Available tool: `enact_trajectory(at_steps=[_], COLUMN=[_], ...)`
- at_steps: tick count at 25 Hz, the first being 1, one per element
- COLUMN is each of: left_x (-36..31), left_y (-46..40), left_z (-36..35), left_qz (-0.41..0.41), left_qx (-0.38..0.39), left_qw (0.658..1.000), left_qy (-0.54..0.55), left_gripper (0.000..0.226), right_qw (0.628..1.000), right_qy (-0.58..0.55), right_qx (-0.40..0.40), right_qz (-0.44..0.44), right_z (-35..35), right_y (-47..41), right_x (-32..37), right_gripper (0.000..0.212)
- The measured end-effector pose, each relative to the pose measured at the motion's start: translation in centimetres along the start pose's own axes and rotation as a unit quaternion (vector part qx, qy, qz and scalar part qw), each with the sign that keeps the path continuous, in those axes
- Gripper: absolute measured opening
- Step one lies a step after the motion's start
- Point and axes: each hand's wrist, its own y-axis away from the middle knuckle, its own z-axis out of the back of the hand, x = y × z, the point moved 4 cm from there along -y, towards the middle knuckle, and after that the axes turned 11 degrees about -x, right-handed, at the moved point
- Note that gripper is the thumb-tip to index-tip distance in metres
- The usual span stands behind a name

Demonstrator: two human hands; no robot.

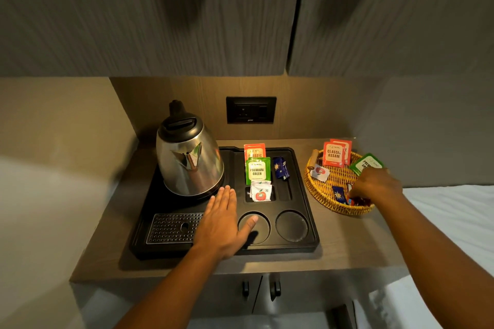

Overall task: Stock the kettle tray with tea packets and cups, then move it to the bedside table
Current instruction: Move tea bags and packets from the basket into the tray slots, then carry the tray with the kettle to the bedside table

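You're mid-stocking: packets step in hand, cups not yet on. Your left hand [223,218] lies flat, fingers spread and straight, palm down on the black kettle tray [311,224], thumb over the left round cup well [254,227]; it grips nothing, looks like it just steadies the tray. Your right hand [377,185] is down in the wicker basket [324,195] on the counter, right of the tray, fingers curled into the small sachets at the near side; can't tell whether it has pinched one yet, fingertips are hidden. Tray already holds a red Classic packet [254,151] at the back, a green Premium Green packet [258,170] in front of it, a white sachet [260,191] nearer still, and a blue sachet [280,168] in the narrow slot to the right. Both cup wells, including the right well [292,226], are bare, no cups in view. Next move likely calls for lifting one sachet clear and dropping it into the matching slot without knocking the upright packets. Basket still has red Assam packets [334,153], a green packet [366,164], a blue sachet. Kettle [188,157] sits on the tray's left, tall and top-heavy, so watch it when carrying. Wall socket [250,109] behind; white bedding [449,208] at right.
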Motion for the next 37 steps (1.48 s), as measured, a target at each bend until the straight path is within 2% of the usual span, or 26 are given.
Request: enact_trajectory(at_steps=[6, 9, 12, 14, 16, 18, 21, 24, 28, 31, 34, 37], left_x=[0.0, 0.1, 0.1, 0.0, 0.0, 0.0, 0.0, 0.0, 0.0, -0.2, 0.1, 3.7], left_y=[0.0, -0.1, -0.2, -0.1, -0.1, -0.1, 0.0, -0.1, -0.1, 0.0, 0.6, 1.7], left_z=[0.2, 0.0, -0.1, -0.1, 0.0, 0.1, 0.1, 0.1, 0.1, 0.6, 1.9, 5.4], left_qz=[0.002, 0.002, 0.003, 0.001, 0.001, 0.004, 0.004, 0.000, 0.000, 0.001, 0.023, 0.030], left_qx=[0.006, 0.005, 0.002, 0.005, 0.006, 0.008, 0.005, 0.003, 0.006, 0.013, -0.011, -0.138], left_qw=[1.000, 1.000, 1.000, 1.000, 1.000, 1.000, 1.000, 1.000, 1.000, 1.000, 0.997, 0.985], left_qy=[0.002, 0.001, 0.004, 0.003, 0.007, 0.011, 0.015, 0.014, 0.013, 0.009, 0.067, 0.100], left_gripper=[0.105, 0.102, 0.103, 0.104, 0.105, 0.105, 0.104, 0.101, 0.098, 0.094, 0.082, 0.036], right_qw=[0.999, 0.992, 0.976, 0.964, 0.956, 0.959, 0.963, 0.961, 0.950, 0.962, 0.976, 0.979], right_qy=[-0.024, -0.105, -0.184, -0.239, -0.269, -0.267, -0.259, -0.259, -0.283, -0.219, -0.166, -0.129], right_qx=[-0.026, -0.066, -0.112, -0.071, -0.018, -0.010, -0.008, -0.019, -0.079, -0.121, -0.088, -0.063], right_qz=[-0.008, -0.023, 0.031, 0.091, 0.112, 0.099, 0.075, 0.095, 0.110, 0.106, 0.110, 0.142], right_z=[-0.9, 0.7, 2.1, 1.0, -1.1, -2.9, -4.6, -4.7, -4.0, -4.0, -4.7, -4.8], right_y=[-0.2, -0.4, 0.9, 3.4, 5.5, 6.2, 5.9, 6.1, 6.5, 7.5, 8.0, 7.6], right_x=[1.1, 0.1, 2.7, 7.3, 11.7, 14.1, 14.5, 14.4, 12.6, 10.8, 9.9, 10.1], right_gripper=[0.040, 0.033, 0.028, 0.024, 0.015, 0.010, 0.024, 0.030, 0.027, 0.026, 0.026, 0.023])
